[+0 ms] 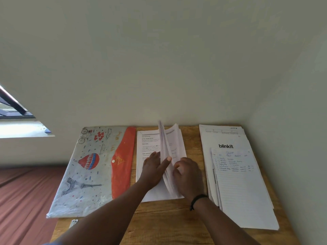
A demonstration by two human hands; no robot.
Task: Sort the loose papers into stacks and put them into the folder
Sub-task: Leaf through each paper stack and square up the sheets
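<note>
A stack of printed white papers [150, 138] lies in the middle of the wooden table [177, 218]. Several of its sheets [168, 142] stand up on edge, blurred. My left hand [154, 168] lies on the printed page left of them, fingers straight, thumb against the raised sheets. My right hand [187, 174] holds the raised sheets from the right, fingers curled at their edge. A grey folder [85, 174] with a balloon, a tower print and a red snap flap lies shut at the left. A second paper stack [235, 174], topped by a lined handwritten sheet, lies at the right.
The table stands against a pale wall. The folder overhangs the table's left edge, above a reddish-brown floor. A small metal clip [73, 223] lies at the table's front left. A window [14, 110] is at the far left. A black band is on my right wrist.
</note>
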